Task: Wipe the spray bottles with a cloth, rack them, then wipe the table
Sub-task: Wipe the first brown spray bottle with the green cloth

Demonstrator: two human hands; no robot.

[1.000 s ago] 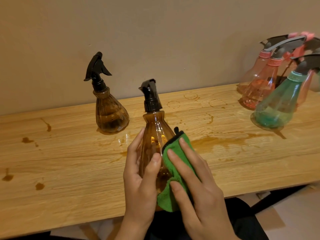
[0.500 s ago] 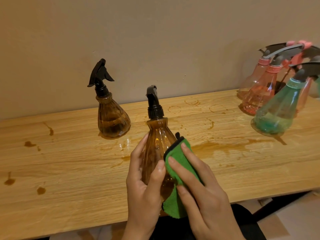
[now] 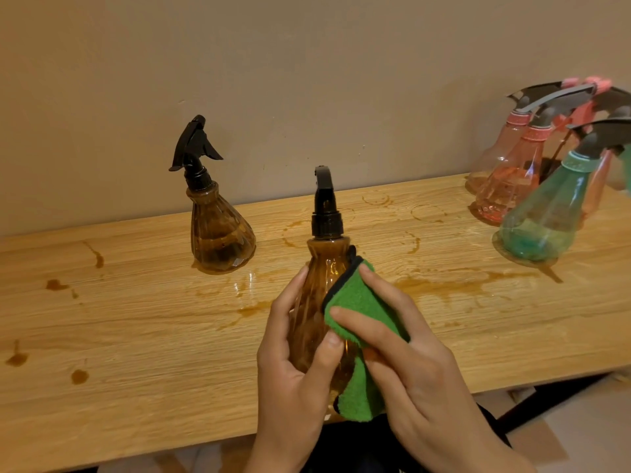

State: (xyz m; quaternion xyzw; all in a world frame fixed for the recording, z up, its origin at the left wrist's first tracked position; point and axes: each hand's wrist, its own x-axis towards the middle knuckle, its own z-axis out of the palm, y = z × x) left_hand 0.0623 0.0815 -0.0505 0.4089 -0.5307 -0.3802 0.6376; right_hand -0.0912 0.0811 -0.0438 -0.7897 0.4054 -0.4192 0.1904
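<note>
Hands (image 3: 358, 363) press green cloth (image 3: 362, 302) against amber bottle (image 3: 317, 295)

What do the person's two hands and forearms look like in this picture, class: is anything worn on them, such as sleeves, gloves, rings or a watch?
Both hands are bare. The left hand and the right hand show no gloves, and no rings are visible on the fingers that show. The wrists and the short stretch of forearm in view carry no sleeve, watch or bracelet. The fingernails look short and unpainted. Further up, the arms run out of the picture.
</note>
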